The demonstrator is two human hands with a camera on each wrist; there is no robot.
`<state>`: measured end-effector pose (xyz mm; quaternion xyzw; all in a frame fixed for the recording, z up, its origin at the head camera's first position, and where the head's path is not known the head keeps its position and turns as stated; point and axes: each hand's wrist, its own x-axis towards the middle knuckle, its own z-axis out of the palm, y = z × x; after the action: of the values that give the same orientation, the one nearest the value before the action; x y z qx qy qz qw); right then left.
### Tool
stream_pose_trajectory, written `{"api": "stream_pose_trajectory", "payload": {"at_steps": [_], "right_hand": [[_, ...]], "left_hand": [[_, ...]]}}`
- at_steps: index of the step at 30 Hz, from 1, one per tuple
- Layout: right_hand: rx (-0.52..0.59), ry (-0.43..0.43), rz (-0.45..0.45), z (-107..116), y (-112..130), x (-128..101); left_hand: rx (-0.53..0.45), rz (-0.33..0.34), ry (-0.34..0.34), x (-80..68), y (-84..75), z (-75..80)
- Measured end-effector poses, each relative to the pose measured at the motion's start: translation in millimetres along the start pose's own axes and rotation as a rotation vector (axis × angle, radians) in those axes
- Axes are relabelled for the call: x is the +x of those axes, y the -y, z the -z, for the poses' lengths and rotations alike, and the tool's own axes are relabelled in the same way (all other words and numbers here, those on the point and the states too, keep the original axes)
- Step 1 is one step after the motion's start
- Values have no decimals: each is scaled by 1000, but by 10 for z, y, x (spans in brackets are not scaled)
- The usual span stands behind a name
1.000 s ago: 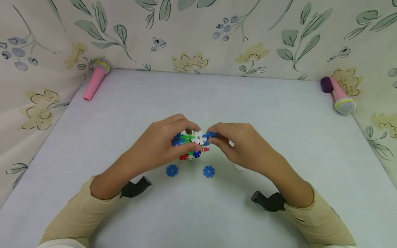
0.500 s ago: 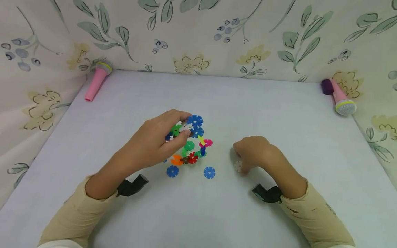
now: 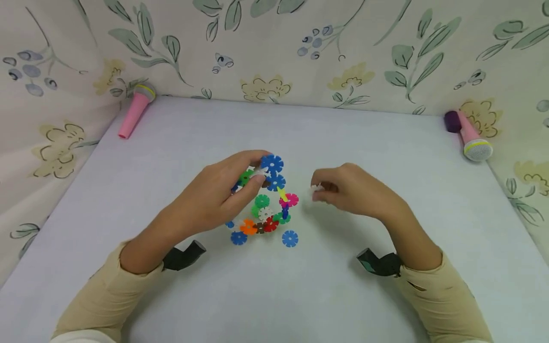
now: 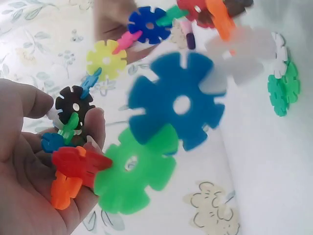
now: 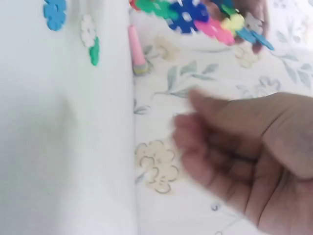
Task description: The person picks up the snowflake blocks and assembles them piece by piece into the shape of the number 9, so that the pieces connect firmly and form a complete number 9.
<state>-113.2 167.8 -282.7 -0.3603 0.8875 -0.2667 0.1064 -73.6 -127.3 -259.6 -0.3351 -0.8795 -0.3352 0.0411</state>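
My left hand pinches a chain of interlocked, notched plastic snowflake discs, holding it above the table. Two blue discs stand at the chain's upper right end, beside the thumb. Below them the chain curves through yellow, pink, red and orange discs. In the left wrist view, a brown disc lies by the fingertips, and a large green disc hangs close to the camera. My right hand, raised right of the chain, pinches a white snowflake disc, mostly hidden by the fingers.
Loose on the white table lie a blue disc and another blue disc. A pink toy microphone lies at the back left, another pink microphone at the back right. Behind hangs a floral cloth.
My right hand let go of the blue disc at the chain, reached down right, picked the white disc off the table and lifted it back toward the chain. The left hand tilted the chain.
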Motion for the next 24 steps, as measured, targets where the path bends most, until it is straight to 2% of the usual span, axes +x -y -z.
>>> {"api": "stream_pose_trajectory", "payload": {"at_steps": [3, 5, 7, 9, 12, 14, 19, 24], "right_hand": [[112, -199, 113, 88, 45, -39], [200, -266, 172, 104, 88, -54], [218, -328, 229, 96, 139, -57], [155, -396, 283, 79, 192, -52], [-32, -515, 361, 53, 262, -43], [-117, -560, 408, 42, 299, -41], [-212, -600, 488, 16, 336, -49], [-260, -612, 501, 5, 337, -58]], "left_hand": [[-13, 3, 32, 10, -8, -17], [-27, 11, 60, 17, -13, -32], [-52, 16, 90, 20, -13, -50], [-79, 19, 112, 20, -14, -67], [-125, 13, 139, 13, -19, -93], [-141, -4, 146, 11, -26, -109], [-154, -65, 134, 16, -32, -143], [-137, -104, 117, 16, -33, -158]]}}
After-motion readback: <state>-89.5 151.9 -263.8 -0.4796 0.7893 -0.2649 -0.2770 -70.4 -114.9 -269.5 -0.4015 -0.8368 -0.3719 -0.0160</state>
